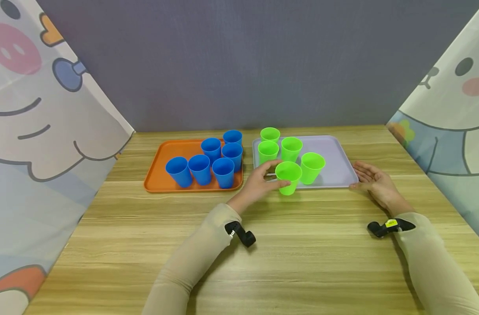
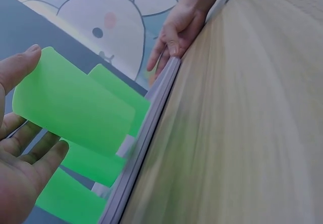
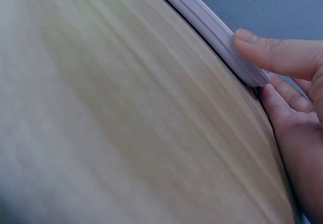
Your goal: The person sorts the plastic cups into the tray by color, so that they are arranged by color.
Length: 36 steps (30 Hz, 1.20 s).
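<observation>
Cups and trays on the table

There are six blue cups (image 1: 212, 161) and five green cups (image 1: 288, 158). There are two trays: one orange tray (image 1: 157, 174) and one lilac tray (image 1: 335, 160). Two hands are in view

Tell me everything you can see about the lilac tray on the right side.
The lilac tray is a shallow rectangle with rounded corners and a raised rim, apparently plastic. It lies flat on the wooden table, beside the orange tray. Green cups stand upright on its left half. The right hand touches its near right corner, thumb on the rim. The left hand holds the nearest green cup at its front edge.
</observation>
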### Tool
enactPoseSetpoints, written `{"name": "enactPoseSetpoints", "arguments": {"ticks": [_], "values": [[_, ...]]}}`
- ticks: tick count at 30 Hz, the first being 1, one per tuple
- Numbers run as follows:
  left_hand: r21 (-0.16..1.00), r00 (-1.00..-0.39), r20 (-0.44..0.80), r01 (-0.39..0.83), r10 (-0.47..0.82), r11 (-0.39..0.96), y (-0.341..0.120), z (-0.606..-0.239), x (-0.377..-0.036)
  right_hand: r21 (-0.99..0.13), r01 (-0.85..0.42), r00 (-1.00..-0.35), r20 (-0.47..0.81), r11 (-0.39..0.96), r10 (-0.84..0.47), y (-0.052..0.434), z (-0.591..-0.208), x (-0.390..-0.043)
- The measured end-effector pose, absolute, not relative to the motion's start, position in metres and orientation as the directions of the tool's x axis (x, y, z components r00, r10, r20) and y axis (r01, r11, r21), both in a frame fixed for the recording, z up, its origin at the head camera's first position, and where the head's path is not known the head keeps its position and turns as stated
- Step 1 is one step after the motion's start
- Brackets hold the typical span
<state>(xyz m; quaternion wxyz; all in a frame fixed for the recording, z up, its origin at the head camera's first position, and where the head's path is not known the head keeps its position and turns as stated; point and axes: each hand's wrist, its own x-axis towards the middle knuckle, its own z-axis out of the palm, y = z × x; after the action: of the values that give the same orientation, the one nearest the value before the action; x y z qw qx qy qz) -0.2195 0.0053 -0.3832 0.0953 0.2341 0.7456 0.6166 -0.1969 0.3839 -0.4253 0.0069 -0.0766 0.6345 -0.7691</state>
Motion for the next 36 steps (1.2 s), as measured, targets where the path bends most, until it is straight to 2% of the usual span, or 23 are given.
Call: {"name": "enactPoseSetpoints", "arguments": {"ticks": [11, 20, 36], "values": [[0.977, -0.899, 0.187, 0.213, 0.396, 0.022, 0.008, -0.382, -0.227, -0.971, -0.099, -0.985, 0.127, -0.219, -0.117, 0.385, -0.427, -0.198], [0.973, -0.921, 0.202, 0.228, 0.332, 0.041, 0.015, -0.39, -0.23, -0.97, -0.103, -0.985, 0.131, -0.22, -0.116, 0.385, -0.428, -0.198], [0.967, -0.929, 0.193, 0.235, 0.315, 0.101, 0.023, -0.395, -0.23, -0.974, -0.107, -0.985, 0.13, -0.199, -0.11, 0.383, -0.427, -0.198]]}}
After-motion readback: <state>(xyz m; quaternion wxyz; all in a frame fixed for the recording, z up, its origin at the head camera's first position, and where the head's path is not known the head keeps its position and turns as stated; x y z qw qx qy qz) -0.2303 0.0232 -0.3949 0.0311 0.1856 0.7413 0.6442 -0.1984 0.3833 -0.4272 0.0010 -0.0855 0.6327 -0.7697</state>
